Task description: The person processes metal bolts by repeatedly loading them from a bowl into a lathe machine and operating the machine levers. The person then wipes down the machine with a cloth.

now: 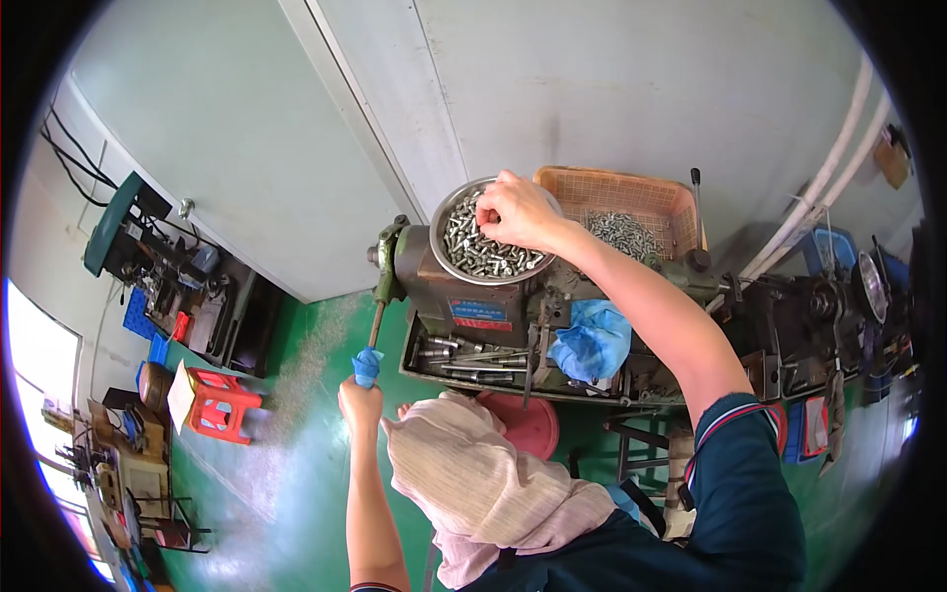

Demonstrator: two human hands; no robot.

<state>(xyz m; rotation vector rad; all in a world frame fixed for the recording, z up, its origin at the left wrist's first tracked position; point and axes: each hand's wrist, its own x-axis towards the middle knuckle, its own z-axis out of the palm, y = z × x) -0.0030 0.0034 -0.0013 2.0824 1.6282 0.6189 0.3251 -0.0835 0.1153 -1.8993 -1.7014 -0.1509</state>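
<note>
My left hand is closed round the lower end of a long lever, just below a blue wrapping. The lever hangs from the left side of a green machine. My right hand is over a round metal bowl on top of the machine, its fingers pinched at the small metal parts that fill the bowl. What lies between those fingertips is too small to tell.
An orange basket of small metal parts stands behind my right forearm. Blue cloth and metal rods lie on the machine's tray. A red stool stands at left, with another machine beyond. An upright lever is at right.
</note>
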